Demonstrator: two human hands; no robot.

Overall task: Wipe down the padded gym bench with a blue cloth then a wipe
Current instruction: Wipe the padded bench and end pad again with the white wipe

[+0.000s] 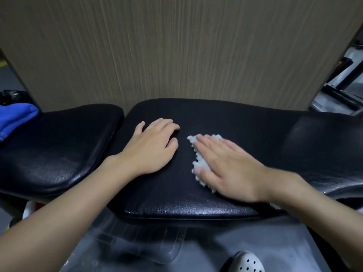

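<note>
The black padded gym bench (pixel 225 118) stretches across the view, with a separate seat pad (pixel 59 146) on the left. A crumpled white wipe (pixel 200 161) lies on the middle pad. My right hand (pixel 227 165) presses flat on the wipe with straight fingers. To the left of it, my left hand (pixel 153 144) rests on the pad, fingers loosely bent, holding nothing. The blue cloth (pixel 15 117) lies bunched at the far left end of the bench.
A wood-grain panel (pixel 176 46) rises right behind the bench. Metal gym frames (pixel 341 91) stand at the right. A grey floor mat (pixel 176 250) and a white perforated clog (pixel 247 262) are below the bench's near edge.
</note>
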